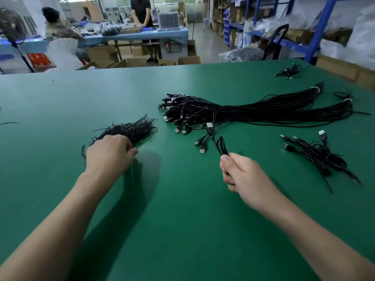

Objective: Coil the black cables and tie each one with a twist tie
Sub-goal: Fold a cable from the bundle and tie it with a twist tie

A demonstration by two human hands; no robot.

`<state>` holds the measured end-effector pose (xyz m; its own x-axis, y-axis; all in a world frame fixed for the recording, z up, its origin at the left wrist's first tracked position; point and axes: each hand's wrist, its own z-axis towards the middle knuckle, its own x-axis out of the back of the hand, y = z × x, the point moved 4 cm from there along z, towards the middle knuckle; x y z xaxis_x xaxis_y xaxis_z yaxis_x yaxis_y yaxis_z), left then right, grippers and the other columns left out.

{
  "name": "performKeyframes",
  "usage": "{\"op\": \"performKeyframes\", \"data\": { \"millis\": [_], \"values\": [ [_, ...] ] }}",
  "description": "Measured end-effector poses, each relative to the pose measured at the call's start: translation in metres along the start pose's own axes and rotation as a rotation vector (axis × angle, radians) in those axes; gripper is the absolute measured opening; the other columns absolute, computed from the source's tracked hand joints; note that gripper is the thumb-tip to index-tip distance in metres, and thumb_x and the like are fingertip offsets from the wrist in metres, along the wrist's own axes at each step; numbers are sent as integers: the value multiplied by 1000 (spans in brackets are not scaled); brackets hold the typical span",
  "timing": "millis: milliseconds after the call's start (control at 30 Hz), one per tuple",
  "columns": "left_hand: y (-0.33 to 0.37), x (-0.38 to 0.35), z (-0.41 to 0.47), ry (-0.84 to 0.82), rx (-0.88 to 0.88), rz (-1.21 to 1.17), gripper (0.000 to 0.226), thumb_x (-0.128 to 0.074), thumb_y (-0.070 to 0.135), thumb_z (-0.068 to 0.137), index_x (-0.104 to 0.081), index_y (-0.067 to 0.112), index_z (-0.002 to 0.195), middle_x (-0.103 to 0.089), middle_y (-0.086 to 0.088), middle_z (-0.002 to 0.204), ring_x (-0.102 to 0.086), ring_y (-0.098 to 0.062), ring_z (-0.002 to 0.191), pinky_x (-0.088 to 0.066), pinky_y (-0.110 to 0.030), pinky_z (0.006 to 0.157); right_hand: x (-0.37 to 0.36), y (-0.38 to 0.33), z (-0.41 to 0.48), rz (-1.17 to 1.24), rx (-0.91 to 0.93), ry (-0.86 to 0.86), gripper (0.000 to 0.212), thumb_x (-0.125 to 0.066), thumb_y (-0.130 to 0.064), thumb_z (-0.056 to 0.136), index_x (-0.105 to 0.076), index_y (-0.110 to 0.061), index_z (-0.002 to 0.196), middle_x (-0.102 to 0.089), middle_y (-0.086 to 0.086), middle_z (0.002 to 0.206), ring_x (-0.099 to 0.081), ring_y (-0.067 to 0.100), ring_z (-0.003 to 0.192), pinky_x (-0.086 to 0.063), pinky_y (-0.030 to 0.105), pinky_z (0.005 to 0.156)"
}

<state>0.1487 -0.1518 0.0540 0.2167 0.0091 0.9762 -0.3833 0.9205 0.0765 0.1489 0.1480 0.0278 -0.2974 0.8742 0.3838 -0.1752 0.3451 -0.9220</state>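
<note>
— What sort of place is this?

— A factory packing floor, or a warehouse workshop. A wide green work table (pixel 60 102) fills the near ground. A thick bundle of black cables (pixel 243 112) lies on it, with a heap of twist ties (pixel 129 130) to its left.

— And past the table?

— On the right stands blue steel shelving (pixel 322 27), loaded with bagged stock and cartons. Open cardboard boxes (pixel 134 62) sit on the floor just beyond the far edge. Farther back on the left is a blue-covered bench (pixel 162 35), cluttered with goods. A standing person (pixel 141 15) bends over it, and a seated person (pixel 58 27) is at its left end.
</note>
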Motion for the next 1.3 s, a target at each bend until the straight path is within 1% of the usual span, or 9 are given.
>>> {"op": "performKeyframes", "data": {
  "millis": [133,267,400,500,633,900,1133,1233,1300],
  "values": [
    [-20,-7,0,-27,55,75,9,-74,42,88,-74,34,85,-70,-2,91,-66,-31,88,-44,-31,68,-3,7,-1,-27,9,13,36,-38,-28,108,-43,-13,75,-34,-11,56,-28,12,54,-27,30,51],
    [-24,-10,1,-7,68,74,3,-76,32,86,-75,34,84,-69,-3,88,-65,-32,86,-43,-30,66,-4,11,-3,-47,-3,17,37,-38,-29,108,-43,-13,75,-35,-10,58,-29,14,55,-27,33,52],
    [-28,-13,2,37,67,113,9,-71,25,87,-76,33,86,-68,-3,90,-65,-32,84,-40,-28,63,-5,13,-3,-56,9,11,39,-37,-31,107,-41,-6,77,-34,-6,62,-28,17,59,-26,36,54],
    [-29,-18,1,58,37,159,14,-64,20,89,-75,27,86,-68,-4,91,-63,-33,87,-41,-29,62,-6,12,-4,-52,26,9,41,-37,-31,107,-40,-2,79,-34,-7,61,-27,16,56,-26,32,51],
    [-25,-22,-1,64,-40,228,22,-53,20,94,-74,17,90,-67,-5,95,-62,-32,94,-42,-31,61,-6,11,-4,-25,35,23,36,-38,-28,107,-40,-9,76,-32,-7,60,-26,11,53,-25,25,48],
    [-16,-12,-10,162,-82,35,9,-71,28,92,-78,31,97,-73,0,99,-66,-31,94,-35,-30,62,-8,11,-6,-22,55,-4,40,-38,-30,107,-40,0,80,-33,-4,62,-26,11,52,-25,25,48],
    [-23,-28,-2,127,-180,-16,12,-64,25,97,-74,19,100,-68,-2,105,-57,-30,105,-47,-39,70,-10,11,-7,-42,67,-15,39,-37,-31,107,-43,-9,77,-34,-9,59,-28,10,52,-27,28,50],
    [-22,-33,-1,142,-208,-40,13,-60,22,99,-71,14,101,-67,-7,105,-56,-33,105,-50,-44,78,-10,11,-7,-40,66,-15,38,-37,-31,108,-43,-10,76,-34,-9,59,-28,9,51,-26,27,49],
    [-20,-33,0,182,-227,-64,11,-59,18,99,-67,12,100,-68,-9,103,-56,-35,102,-48,-44,77,-11,11,-7,-38,67,-16,38,-37,-31,108,-43,-10,76,-34,-8,60,-28,10,52,-26,30,49]
  ]
}}
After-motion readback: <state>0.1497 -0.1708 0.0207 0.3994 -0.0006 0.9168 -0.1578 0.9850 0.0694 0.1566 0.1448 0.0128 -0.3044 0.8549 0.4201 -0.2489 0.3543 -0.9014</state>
